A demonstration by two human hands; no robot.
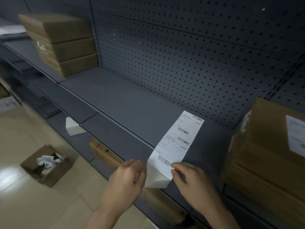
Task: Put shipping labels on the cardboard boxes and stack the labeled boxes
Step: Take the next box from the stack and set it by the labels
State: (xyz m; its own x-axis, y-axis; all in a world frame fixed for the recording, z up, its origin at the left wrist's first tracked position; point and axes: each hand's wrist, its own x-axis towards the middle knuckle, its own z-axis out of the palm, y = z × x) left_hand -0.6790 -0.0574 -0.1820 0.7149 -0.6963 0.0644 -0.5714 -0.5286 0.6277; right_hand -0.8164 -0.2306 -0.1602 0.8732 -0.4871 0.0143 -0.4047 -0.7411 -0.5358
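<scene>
1. Strip of shipping labels, lying across the front edge of the grey shelf; several barcodes, print too small to read.
2. Left hand, pinching the strip's blank, folded-down end.
3. Right hand, pinching the near printed corner.
4. Three stacked boxes, far left on the shelf; side marking blurred.
5. Right-hand boxes, bearing a white label, illegible.

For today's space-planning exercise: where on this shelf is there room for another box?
The shelf is bare between the three-box stack and the label strip. Crowded at right: left hand and right hand pinch the strip beside the labelled boxes.
</scene>
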